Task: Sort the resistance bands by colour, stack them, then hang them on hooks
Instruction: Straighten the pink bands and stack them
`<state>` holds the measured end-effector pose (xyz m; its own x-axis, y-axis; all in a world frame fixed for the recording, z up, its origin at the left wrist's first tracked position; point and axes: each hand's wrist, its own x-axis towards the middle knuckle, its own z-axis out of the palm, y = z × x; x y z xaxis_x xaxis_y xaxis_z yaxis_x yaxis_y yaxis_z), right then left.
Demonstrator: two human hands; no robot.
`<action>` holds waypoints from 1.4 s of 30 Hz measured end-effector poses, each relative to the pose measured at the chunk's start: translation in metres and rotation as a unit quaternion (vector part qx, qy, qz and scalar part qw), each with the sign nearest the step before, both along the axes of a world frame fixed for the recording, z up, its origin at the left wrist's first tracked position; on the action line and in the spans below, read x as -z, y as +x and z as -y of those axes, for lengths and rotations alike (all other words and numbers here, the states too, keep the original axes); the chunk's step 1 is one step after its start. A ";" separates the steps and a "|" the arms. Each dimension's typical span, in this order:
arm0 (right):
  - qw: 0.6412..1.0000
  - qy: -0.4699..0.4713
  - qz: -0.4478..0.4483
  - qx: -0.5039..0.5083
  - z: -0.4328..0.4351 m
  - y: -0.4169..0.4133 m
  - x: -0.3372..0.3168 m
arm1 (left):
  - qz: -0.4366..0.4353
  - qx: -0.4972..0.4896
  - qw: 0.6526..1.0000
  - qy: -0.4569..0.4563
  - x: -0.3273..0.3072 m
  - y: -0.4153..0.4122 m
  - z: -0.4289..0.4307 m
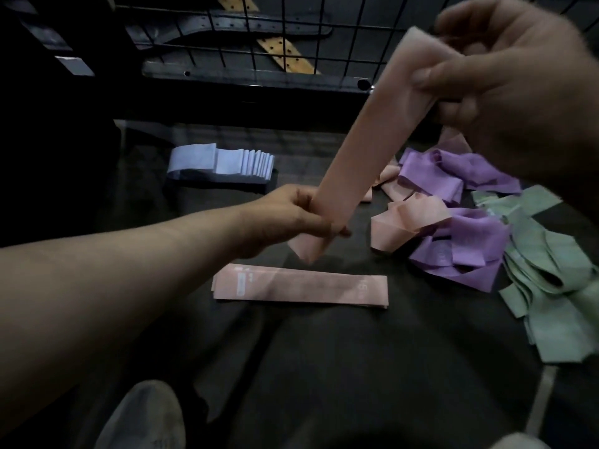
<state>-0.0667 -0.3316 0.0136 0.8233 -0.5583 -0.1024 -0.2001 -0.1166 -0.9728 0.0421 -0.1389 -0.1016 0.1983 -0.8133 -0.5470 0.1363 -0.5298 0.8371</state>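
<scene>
A pink resistance band (366,144) is stretched slantwise in the air between my two hands. My left hand (291,218) grips its lower end and my right hand (505,79) pinches its upper end close to the camera. Below it, a flat stack of pink bands (301,288) lies on the dark cloth. A neat stack of pale blue bands (223,163) sits farther back on the left. A loose heap at the right mixes pink bands (408,222), purple bands (466,241) and green bands (557,280).
A black wire grid panel (291,34) stands at the back, with dark perforated straps and a tan one behind it. A grey shoe (146,416) shows at the bottom left. The dark cloth (356,367) covers the work surface.
</scene>
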 end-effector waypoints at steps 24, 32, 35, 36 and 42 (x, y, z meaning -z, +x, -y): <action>0.960 0.159 -0.174 0.147 0.019 -0.029 0.085 | -0.071 -0.197 0.977 -0.041 0.002 0.027 -0.034; 0.930 -0.158 -0.210 -0.257 -0.055 -0.034 0.111 | -0.033 -0.102 0.990 -0.094 -0.012 -0.006 -0.002; 0.965 -0.149 -0.150 -0.153 -0.058 -0.029 0.108 | -0.049 -0.114 0.981 -0.152 -0.018 -0.010 0.008; 0.970 -0.127 -0.148 -0.143 -0.056 -0.026 0.103 | -0.060 -0.145 0.974 -0.165 -0.018 -0.008 0.010; 0.974 0.212 -0.075 -0.032 -0.036 -0.009 0.061 | -0.058 -0.067 0.990 -0.114 -0.011 0.003 0.004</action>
<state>-0.0760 -0.2954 -0.0471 0.8131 -0.3878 -0.4340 -0.3486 0.2728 -0.8967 0.0446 -0.1427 -0.0906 0.2597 -0.8888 -0.3775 0.2940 -0.2996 0.9076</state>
